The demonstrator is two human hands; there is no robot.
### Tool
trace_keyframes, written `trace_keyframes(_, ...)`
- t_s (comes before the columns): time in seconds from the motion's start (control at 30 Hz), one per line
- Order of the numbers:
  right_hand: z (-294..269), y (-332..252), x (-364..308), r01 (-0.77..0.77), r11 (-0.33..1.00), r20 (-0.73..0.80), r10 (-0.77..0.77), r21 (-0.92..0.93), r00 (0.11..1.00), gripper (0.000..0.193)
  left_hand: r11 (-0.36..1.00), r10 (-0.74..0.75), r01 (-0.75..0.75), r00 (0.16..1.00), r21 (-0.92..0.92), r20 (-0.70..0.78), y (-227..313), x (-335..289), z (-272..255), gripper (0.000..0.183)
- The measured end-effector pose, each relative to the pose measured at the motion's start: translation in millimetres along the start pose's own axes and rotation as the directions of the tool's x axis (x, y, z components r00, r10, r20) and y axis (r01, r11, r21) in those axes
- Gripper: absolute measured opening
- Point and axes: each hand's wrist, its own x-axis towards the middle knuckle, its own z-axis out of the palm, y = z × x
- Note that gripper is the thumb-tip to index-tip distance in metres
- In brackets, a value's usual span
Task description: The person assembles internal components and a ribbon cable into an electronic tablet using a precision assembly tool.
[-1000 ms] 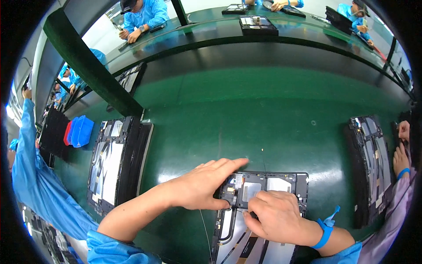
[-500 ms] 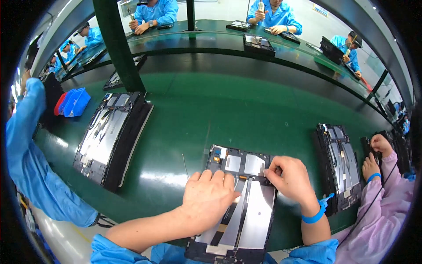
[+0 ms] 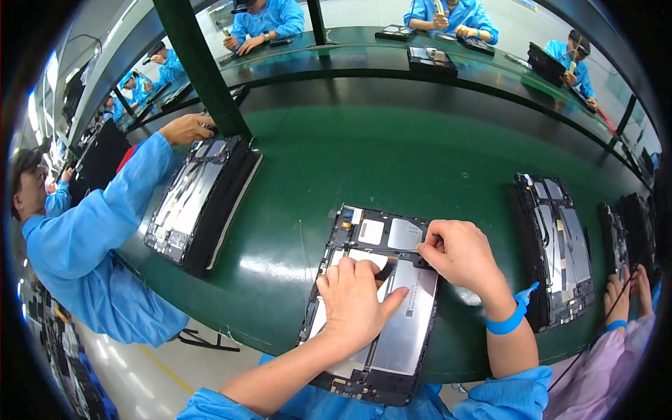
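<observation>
An opened tablet [image 3: 413,318], with silver metal plates inside a black frame, lies in front of me at the table's near edge. My left hand [image 3: 357,297] rests on its middle, fingers bent over the plate and thumb spread away. Just past those fingers shows a dark strip [image 3: 386,269], partly covered by the hand. At the upper right edge of the frame, my right hand [image 3: 462,255] pinches with thumb and forefinger; whatever is between the tips is too small to make out. A blue band [image 3: 509,322] circles my right wrist.
Stacks of opened tablets stand at left [image 3: 192,199] and right [image 3: 560,252] on the green table [image 3: 364,150]. A co-worker's blue sleeve [image 3: 119,203] reaches over the left stack; a person in pink [image 3: 595,364] works at far right. A green post [image 3: 203,66] rises at the back left.
My left hand has shifted down the tablet, its thumb now spread wider. My right hand stays pinched at the upper right edge. The left co-worker's arm has swung in over the left stack.
</observation>
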Motion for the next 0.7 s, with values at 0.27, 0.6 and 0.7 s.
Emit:
trace_keyframes(0.27, -2.6, 3.4, 1.0, 0.000, 0.998, 0.056, -0.004, 0.069, 0.998, 0.015, 0.990, -0.009, 0.047, 0.963, -0.134, 0.271, 0.2, 13.8, -26.7, 0.024)
trace_keyframes(0.6, -2.8, 5.0, 2.3, -0.043, 0.995, 0.095, 0.034, 0.093, 0.995, 0.019, 0.887, -0.115, 0.271, 0.914, -0.375, 0.389, -6.0, 28.4, -37.4, 0.048)
trace_keyframes(0.7, -2.8, 8.4, 2.5, -0.041, 0.994, 0.078, 0.034, 0.097, 0.996, 0.018, 0.964, -0.006, 0.115, 0.911, -0.240, 0.413, -7.9, 32.2, -33.8, 0.044)
